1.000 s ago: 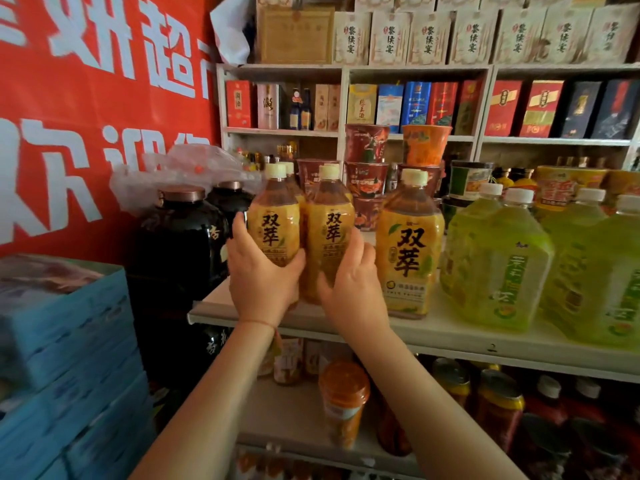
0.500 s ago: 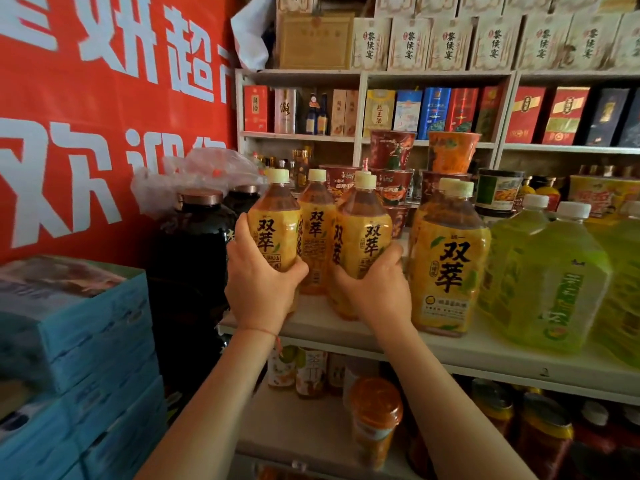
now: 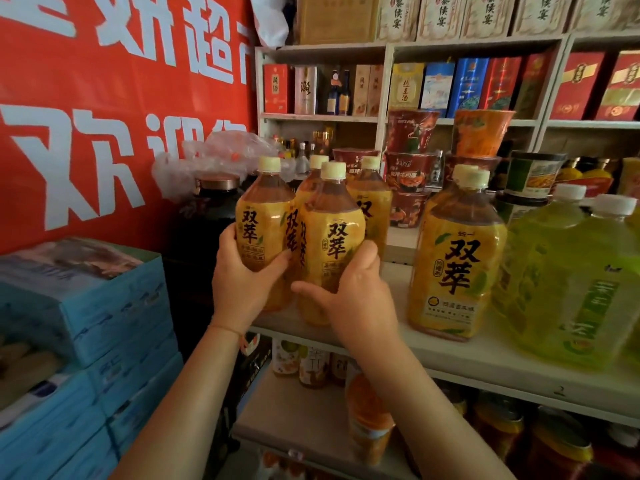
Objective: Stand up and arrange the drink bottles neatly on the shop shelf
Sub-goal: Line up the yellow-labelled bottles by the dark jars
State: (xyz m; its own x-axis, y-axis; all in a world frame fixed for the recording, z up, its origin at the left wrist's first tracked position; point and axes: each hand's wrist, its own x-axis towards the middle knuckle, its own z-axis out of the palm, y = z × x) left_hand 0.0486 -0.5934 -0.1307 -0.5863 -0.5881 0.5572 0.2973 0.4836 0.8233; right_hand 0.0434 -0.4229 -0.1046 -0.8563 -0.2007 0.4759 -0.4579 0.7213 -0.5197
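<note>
Several yellow-labelled tea bottles with cream caps stand on the white shelf [image 3: 491,355]. My left hand [image 3: 239,285] grips the leftmost bottle [image 3: 259,216] around its lower half. My right hand [image 3: 356,296] grips the front bottle [image 3: 332,237] beside it, thumb across its left side. Two more of the same bottles [image 3: 372,199] stand close behind these. A larger yellow bottle [image 3: 457,258] stands upright to the right, apart from my hands. All the bottles look upright.
Big green drink bottles [image 3: 571,282] fill the shelf's right end. Dark jars [image 3: 207,216] under a plastic bag sit left of the shelf, and stacked blue boxes [image 3: 90,334] lower left. Noodle cups [image 3: 412,168] stand behind. A lower shelf holds orange-capped bottles [image 3: 367,417].
The view has drawn closer to the shelf. My right hand has brought the front bottle leftward against the one in my left hand, leaving a wider gap to the large yellow bottle.
</note>
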